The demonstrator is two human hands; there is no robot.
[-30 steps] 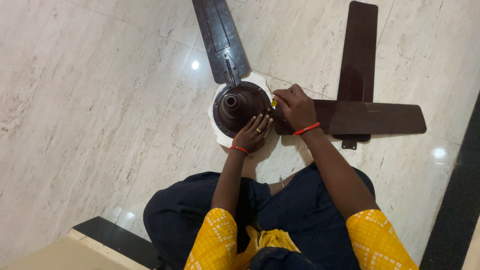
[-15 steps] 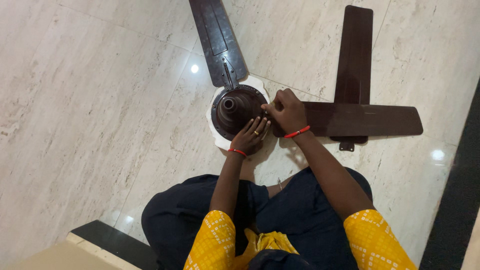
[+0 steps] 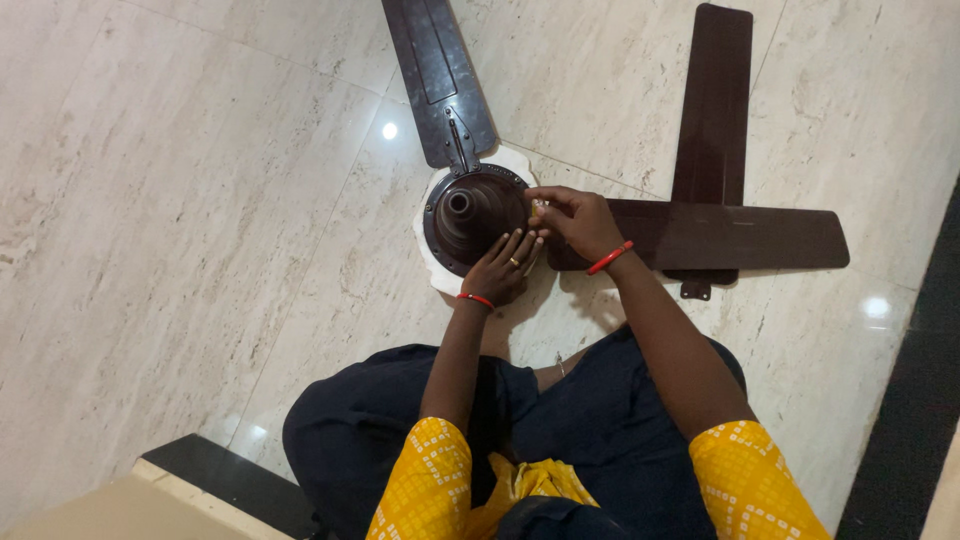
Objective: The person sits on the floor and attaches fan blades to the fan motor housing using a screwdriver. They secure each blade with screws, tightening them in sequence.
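A dark brown ceiling fan motor lies on the marble floor on a white pad. One blade is fixed to it and points away from me. My left hand rests flat on the motor's near rim, fingers spread. My right hand pinches a small yellow-handled tool at the motor's right edge, where a second blade meets the hub. Most of the tool is hidden by my fingers.
A third brown blade lies loose on the floor, crossing under the second one. A black floor border runs along the right. A beige and black ledge sits at my lower left. My crossed legs fill the bottom.
My right hand has shifted a little at the hub's right edge, its fingers turning on the small tool. The left hand stays pressed on the motor.
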